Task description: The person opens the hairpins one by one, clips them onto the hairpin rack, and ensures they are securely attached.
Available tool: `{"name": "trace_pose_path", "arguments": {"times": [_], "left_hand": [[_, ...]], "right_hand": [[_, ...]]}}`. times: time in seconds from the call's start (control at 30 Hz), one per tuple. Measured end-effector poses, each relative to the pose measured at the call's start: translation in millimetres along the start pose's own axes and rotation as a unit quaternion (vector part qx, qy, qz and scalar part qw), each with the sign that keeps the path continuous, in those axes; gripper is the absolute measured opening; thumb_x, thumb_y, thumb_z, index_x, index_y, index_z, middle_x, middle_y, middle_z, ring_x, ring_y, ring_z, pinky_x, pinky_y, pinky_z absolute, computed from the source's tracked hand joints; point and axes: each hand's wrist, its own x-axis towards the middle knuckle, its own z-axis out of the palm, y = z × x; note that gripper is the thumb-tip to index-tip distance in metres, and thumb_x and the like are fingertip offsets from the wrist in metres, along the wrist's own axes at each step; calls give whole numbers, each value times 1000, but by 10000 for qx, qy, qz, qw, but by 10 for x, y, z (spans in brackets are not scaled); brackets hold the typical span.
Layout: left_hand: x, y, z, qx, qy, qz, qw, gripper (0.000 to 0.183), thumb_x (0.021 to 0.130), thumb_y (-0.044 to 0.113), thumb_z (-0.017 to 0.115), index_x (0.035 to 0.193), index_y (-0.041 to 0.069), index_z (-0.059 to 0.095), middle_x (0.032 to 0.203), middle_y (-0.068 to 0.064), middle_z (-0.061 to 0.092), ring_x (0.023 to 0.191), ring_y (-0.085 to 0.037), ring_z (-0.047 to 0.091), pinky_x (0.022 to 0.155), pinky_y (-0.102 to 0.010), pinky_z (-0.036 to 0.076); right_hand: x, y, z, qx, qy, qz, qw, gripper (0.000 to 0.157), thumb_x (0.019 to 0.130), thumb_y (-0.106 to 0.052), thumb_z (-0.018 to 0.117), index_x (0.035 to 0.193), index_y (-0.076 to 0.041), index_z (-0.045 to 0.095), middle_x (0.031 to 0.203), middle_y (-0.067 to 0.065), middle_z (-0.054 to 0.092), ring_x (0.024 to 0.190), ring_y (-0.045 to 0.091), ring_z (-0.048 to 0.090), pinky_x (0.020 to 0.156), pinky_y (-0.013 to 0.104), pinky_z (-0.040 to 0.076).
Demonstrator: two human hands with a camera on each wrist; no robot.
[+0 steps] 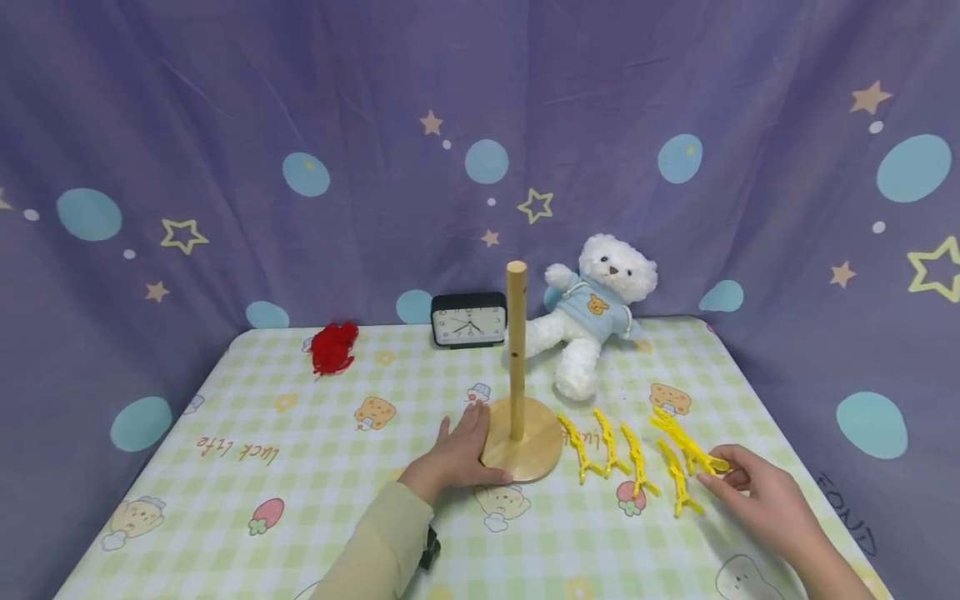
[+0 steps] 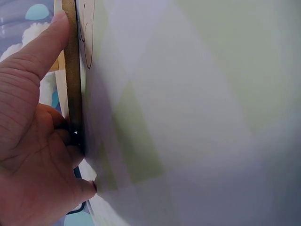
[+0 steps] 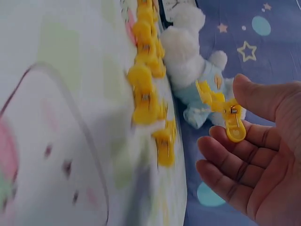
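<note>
Yellow clip (image 3: 233,125) | right hand (image 1: 761,492) pinches, fingers curled | left hand (image 1: 459,454) cups base (image 1: 536,454)

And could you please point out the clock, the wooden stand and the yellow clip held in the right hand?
Clock (image 1: 469,326): head view, on its white dial.
Wooden stand (image 1: 517,375): head view, on its upright post.
Held yellow clip (image 3: 229,112): right wrist view, beside its spring.

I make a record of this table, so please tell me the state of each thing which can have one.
Wooden stand: upright, left hand touching its base rim.
Held yellow clip: raised, pinched by right hand.
Other yellow clips: lying on the table; open or closed unclear.
Clock: standing upright, face forward.
White bear: seated, leaning to one side.
Red bundle: lying on the table.
</note>
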Motion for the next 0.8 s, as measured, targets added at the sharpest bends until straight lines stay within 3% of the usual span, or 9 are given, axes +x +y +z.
{"name": "trace_pose_path", "arguments": {"times": [0.23, 0.4, 0.57, 0.8], "left_hand": [[-25, 32, -23, -76, 7, 27, 10000, 116, 80, 59, 71, 155, -3, 7, 162, -18, 3, 149, -28, 1, 115, -57, -1], [-36, 41, -28, -103, 18, 36, 9999, 117, 80, 59, 72, 155, -2, 7, 162, -17, 3, 149, -28, 1, 116, -56, -2], [-34, 42, -29, -111, 23, 22, 9999, 117, 80, 59, 72, 155, -2, 7, 162, -17, 3, 149, -28, 1, 116, -56, -1], [-48, 43, -36, -131, 17, 5, 9999, 116, 80, 58, 72, 155, -2, 6, 162, -17, 3, 149, -28, 1, 115, -57, -2]], "right_hand": [[144, -173, 107, 287, 104, -709, 9970, 40, 90, -23, 72, 126, -8, 62, 111, 13, 68, 81, 19, 68, 65, 34, 54], [231, -300, 195, 296, 213, -957, 9947, 40, 91, -16, 70, 130, -9, 62, 105, 9, 70, 71, 12, 62, 54, 27, 46], [295, -427, 277, 267, 324, -1194, 9920, 39, 92, -17, 68, 130, -11, 62, 93, 5, 68, 52, 6, 42, 45, 25, 37], [400, -594, 429, 197, 503, -1404, 9886, 35, 92, -13, 68, 127, -13, 65, 87, 3, 67, 47, 8, 35, 47, 26, 34]]}}
